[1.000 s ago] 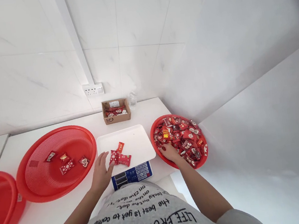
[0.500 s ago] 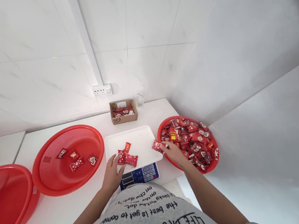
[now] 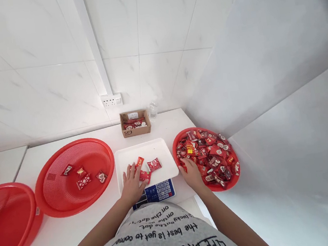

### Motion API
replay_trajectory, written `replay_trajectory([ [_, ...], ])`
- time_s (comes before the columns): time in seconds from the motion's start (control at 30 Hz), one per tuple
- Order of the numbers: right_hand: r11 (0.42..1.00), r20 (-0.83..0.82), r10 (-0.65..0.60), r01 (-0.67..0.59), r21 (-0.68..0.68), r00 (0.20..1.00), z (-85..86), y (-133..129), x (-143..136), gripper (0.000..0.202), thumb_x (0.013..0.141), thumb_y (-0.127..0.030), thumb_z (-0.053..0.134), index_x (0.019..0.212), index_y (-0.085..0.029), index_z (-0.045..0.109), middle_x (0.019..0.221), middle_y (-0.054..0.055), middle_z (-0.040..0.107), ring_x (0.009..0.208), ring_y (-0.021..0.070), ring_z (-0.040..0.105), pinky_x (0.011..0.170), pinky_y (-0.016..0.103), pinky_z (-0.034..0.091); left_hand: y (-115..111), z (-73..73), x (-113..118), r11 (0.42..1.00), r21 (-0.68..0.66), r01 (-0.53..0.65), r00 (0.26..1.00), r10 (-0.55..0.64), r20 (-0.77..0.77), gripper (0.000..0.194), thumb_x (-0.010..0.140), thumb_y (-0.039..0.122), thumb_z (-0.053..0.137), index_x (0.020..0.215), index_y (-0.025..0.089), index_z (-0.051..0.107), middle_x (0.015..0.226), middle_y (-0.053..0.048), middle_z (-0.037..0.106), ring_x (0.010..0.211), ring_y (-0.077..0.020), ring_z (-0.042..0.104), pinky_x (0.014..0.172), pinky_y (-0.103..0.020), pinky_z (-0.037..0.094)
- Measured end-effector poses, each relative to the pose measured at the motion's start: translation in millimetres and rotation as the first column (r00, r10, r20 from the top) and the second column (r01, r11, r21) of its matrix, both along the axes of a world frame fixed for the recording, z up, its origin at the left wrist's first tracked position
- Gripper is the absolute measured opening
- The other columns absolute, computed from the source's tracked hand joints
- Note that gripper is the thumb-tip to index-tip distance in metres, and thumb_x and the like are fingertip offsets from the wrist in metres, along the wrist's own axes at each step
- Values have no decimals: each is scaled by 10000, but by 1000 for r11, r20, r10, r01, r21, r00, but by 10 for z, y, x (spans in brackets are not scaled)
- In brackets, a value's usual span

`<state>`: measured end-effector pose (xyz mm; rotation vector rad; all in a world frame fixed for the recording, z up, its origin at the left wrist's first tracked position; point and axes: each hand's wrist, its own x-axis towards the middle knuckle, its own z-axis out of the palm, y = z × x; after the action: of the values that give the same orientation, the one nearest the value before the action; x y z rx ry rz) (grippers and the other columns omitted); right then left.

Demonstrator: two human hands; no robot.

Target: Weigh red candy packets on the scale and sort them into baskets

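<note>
My left hand [image 3: 132,185] lies over the white scale tray [image 3: 164,155], its fingers stretched out across small red snack packets [image 3: 145,176]. It partly covers them. A narrow orange-red packet [image 3: 140,161] sticks out beyond the fingertips, and a patterned red packet [image 3: 154,164] lies apart to the right on the tray. My right hand [image 3: 192,173] reaches over the near left rim of a red basket [image 3: 174,146] heaped with wrapped packets [image 3: 213,153]. Its fingers are apart and bent down at the packets; what the fingertips touch is partly hidden.
Left of the tray stands a red mesh basket [image 3: 53,202] with several packets inside. Another red basket [image 3: 2,229] is at the far left. Behind the tray are a small cardboard box [image 3: 136,131] of packets and a clear plastic container [image 3: 153,110]. Scale keys [image 3: 163,189] show below the tray.
The packet from my right hand now lies on the tray, and that hand has moved back to the right basket's rim. My left hand has shifted forward over the tray's packets.
</note>
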<state>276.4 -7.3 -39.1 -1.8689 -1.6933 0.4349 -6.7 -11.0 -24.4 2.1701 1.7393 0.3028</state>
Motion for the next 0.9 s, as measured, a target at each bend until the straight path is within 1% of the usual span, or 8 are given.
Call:
replay_trajectory([
  [0.07,1000,27,-20,20,3,999,-99,-67,17,393,831,-355,427,1124,-136,572,1185,152,548,1139,260,461,973,448,375,68,-5,92,999,-48,-17,1000,15,-27,614,852,429,425,1399,194,274,1502,-123,165,1372,-324,95,1059,-553,175],
  [0.13,1000,31,-21,21,18,999,-156,-106,-5,390,851,-364,399,1125,-144,567,1182,145,548,1137,251,460,974,441,375,133,-23,167,998,-60,-10,999,7,-50,630,856,450,413,1406,184,262,1508,-123,135,1371,-332,83,1060,-554,168],
  [0.33,999,36,-19,18,29,999,-171,-111,-50,381,869,-355,378,1115,-131,564,1170,148,551,1121,237,471,977,420,380,242,-63,326,998,25,52,990,-48,-134,621,861,474,393,1405,200,274,1508,-114,138,1373,-328,91,1062,-572,138],
  [0.43,999,38,-20,19,41,999,-184,-113,-38,373,869,-352,384,1112,-134,563,1156,142,560,1112,235,477,977,416,382,247,-61,399,984,109,144,975,-122,-184,597,855,512,384,1390,260,305,1502,-101,176,1375,-321,88,1056,-602,84],
  [0.5,999,38,-13,11,47,999,-193,-114,-32,364,871,-345,384,1111,-140,565,1147,135,568,1105,233,485,973,413,386,247,-68,422,970,124,209,962,-181,-207,569,857,522,374,1379,300,319,1490,-88,228,1371,-318,117,1051,-608,85],
  [0.63,999,37,3,-5,46,999,-203,-106,-24,352,868,-344,388,1095,-154,578,1122,129,586,1075,235,509,952,416,404,258,-92,367,955,136,265,943,-227,-243,490,879,469,371,1350,332,361,1452,-77,323,1354,-300,199,1056,-585,121],
  [0.8,998,25,8,-9,54,1000,-225,-97,-19,353,864,-346,389,1092,-156,579,1113,133,590,1066,239,518,943,423,406,283,-94,219,945,156,287,937,-242,-253,440,886,421,393,1314,319,415,1432,-85,356,1339,-272,251,1068,-516,187],
  [0.9,998,21,11,-12,59,1000,-233,-96,-19,351,864,-348,388,1089,-155,577,1107,134,594,1059,239,520,940,425,408,291,-91,166,943,151,297,935,-256,-244,402,894,399,388,1286,330,444,1426,-73,366,1329,-267,275,1062,-512,211],
])
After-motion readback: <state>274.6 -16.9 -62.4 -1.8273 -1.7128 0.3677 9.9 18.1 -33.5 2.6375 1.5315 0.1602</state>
